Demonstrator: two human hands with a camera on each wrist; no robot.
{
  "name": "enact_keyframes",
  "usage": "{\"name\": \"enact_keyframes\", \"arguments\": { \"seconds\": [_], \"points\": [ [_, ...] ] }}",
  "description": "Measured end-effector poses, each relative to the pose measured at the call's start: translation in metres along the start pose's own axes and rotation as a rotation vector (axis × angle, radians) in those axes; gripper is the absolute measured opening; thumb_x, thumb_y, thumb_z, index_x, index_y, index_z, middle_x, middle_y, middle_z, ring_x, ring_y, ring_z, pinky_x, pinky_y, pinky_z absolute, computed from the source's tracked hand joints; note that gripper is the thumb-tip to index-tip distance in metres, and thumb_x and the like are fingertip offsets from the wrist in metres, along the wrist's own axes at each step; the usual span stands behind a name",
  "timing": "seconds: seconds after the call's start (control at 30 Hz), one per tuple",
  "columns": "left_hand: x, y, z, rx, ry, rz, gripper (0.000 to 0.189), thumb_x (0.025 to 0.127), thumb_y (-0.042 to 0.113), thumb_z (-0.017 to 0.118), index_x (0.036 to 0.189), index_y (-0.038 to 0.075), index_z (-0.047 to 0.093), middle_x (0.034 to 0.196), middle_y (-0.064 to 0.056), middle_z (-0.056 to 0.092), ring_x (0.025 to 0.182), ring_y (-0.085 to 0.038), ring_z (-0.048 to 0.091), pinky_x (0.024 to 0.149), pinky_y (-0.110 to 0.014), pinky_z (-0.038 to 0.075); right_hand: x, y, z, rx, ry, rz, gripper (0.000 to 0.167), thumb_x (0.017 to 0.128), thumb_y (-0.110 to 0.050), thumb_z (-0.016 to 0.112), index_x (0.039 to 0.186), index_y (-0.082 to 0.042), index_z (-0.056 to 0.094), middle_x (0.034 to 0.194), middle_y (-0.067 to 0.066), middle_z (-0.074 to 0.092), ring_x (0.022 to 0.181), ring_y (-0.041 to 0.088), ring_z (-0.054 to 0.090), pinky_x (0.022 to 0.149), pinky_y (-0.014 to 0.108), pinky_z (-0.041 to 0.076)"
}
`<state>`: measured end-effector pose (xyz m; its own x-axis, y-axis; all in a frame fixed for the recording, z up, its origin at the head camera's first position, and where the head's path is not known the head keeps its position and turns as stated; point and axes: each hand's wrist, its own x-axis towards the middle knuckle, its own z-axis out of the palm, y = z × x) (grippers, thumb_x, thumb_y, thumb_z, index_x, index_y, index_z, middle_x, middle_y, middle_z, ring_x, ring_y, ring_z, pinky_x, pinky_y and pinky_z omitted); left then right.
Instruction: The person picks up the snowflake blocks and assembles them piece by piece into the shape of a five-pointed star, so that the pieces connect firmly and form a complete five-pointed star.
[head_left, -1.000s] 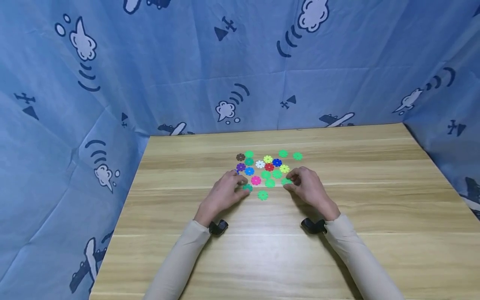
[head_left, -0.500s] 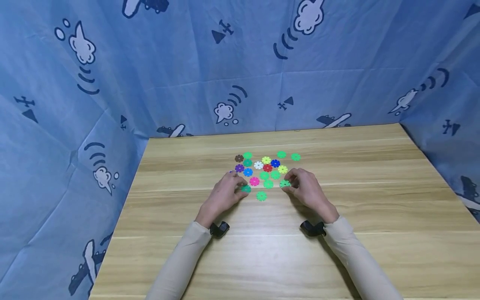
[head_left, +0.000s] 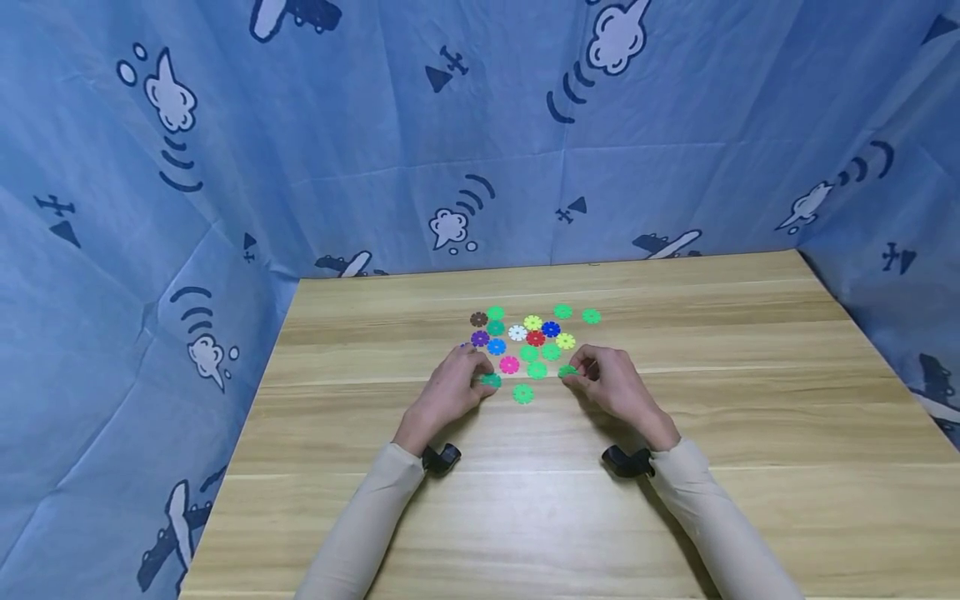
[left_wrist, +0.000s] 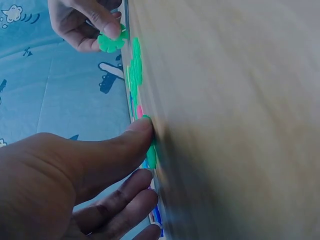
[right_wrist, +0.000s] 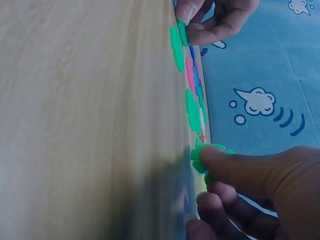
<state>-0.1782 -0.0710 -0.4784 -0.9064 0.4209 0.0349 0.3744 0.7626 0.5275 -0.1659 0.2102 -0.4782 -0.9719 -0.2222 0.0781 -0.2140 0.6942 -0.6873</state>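
In the head view, my left hand [head_left: 448, 388] pinches a teal-green notched disc [head_left: 491, 380] between thumb and fingers at the near left of a cluster of similar flat plastic discs. My right hand [head_left: 615, 385] pinches a lighter green notched disc [head_left: 567, 372] by its edge, on the cluster's right side. That light green disc [right_wrist: 200, 157] is tilted and raised off the table in the right wrist view. A loose light green disc [head_left: 522, 393] lies flat between the hands, near a pink disc [head_left: 509, 365]. Fingers partly cover both held discs.
Several more notched discs lie flat beyond the hands, among them a red disc [head_left: 535, 338], a white disc [head_left: 517, 332], a brown disc [head_left: 478, 319] and a blue disc [head_left: 551, 329]. A blue patterned curtain [head_left: 510, 125] hangs behind the wooden table [head_left: 517, 517].
The right hand's light green disc has tilted up from facing the camera and now shows narrower. My left hand stays at the teal-green disc. The loose discs keep their arrangement.
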Motion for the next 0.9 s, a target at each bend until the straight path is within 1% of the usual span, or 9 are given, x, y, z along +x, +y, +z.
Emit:
{"name": "enact_keyframes", "arguments": {
  "seconds": [0.13,0.2,0.37,0.5,0.63,0.8,0.9],
  "points": [
    [0.000,-0.001,0.001,-0.019,0.004,0.003,0.028,0.088,0.017,0.084,0.110,0.004,0.072,0.108,-0.008,0.069,0.101,-0.021,0.061,0.095,-0.037,0.057,-0.001,-0.004,0.001,0.007,0.008,-0.003,0.012,0.091,-0.010,0.080,0.092,-0.003,0.070,0.079,0.005,0.065,0.072,0.016,0.063,0.068,0.021,0.051],
    [0.001,-0.001,0.001,-0.027,0.007,0.008,0.028,0.088,0.016,0.084,0.110,0.004,0.071,0.107,-0.008,0.070,0.099,-0.021,0.062,0.096,-0.037,0.055,-0.001,-0.006,0.001,0.010,0.012,-0.010,0.012,0.091,-0.009,0.080,0.093,-0.003,0.070,0.079,0.006,0.065,0.071,0.016,0.063,0.067,0.021,0.051],
    [0.001,-0.001,0.000,-0.041,0.007,0.004,0.030,0.088,0.015,0.085,0.113,0.004,0.071,0.105,-0.007,0.070,0.098,-0.020,0.062,0.095,-0.036,0.055,0.000,-0.009,0.000,0.028,0.017,-0.027,0.010,0.093,-0.010,0.079,0.093,-0.004,0.071,0.078,0.006,0.066,0.070,0.015,0.064,0.067,0.021,0.052],
    [0.001,-0.001,0.000,-0.049,0.003,-0.008,0.030,0.087,0.016,0.085,0.112,0.004,0.073,0.102,-0.006,0.069,0.096,-0.019,0.060,0.089,-0.033,0.055,0.000,-0.011,0.000,0.064,0.016,-0.043,0.009,0.094,-0.010,0.077,0.093,-0.004,0.072,0.076,0.007,0.068,0.068,0.014,0.063,0.064,0.019,0.051],
    [0.000,-0.001,0.000,-0.056,0.014,-0.003,0.023,0.086,0.016,0.086,0.103,0.005,0.074,0.093,-0.004,0.067,0.088,-0.016,0.057,0.081,-0.029,0.052,-0.001,-0.013,0.001,0.102,0.017,-0.049,0.009,0.095,-0.010,0.076,0.094,-0.003,0.072,0.077,0.009,0.071,0.068,0.016,0.065,0.062,0.019,0.051],
    [-0.001,-0.002,0.000,-0.066,0.000,-0.001,0.011,0.091,0.018,0.082,0.094,0.009,0.075,0.079,0.001,0.065,0.073,-0.010,0.054,0.068,-0.023,0.047,-0.002,-0.017,0.002,0.102,0.025,-0.048,0.010,0.096,-0.011,0.075,0.098,-0.002,0.074,0.085,0.012,0.076,0.076,0.019,0.070,0.070,0.020,0.055],
    [-0.001,-0.001,-0.002,-0.065,0.003,0.007,0.011,0.093,0.021,0.081,0.093,0.011,0.077,0.076,0.003,0.067,0.069,-0.008,0.055,0.066,-0.021,0.047,-0.004,-0.020,0.002,0.109,0.025,-0.040,0.012,0.098,-0.014,0.073,0.100,-0.002,0.075,0.089,0.012,0.077,0.081,0.022,0.072,0.072,0.022,0.056]
  ]
}}
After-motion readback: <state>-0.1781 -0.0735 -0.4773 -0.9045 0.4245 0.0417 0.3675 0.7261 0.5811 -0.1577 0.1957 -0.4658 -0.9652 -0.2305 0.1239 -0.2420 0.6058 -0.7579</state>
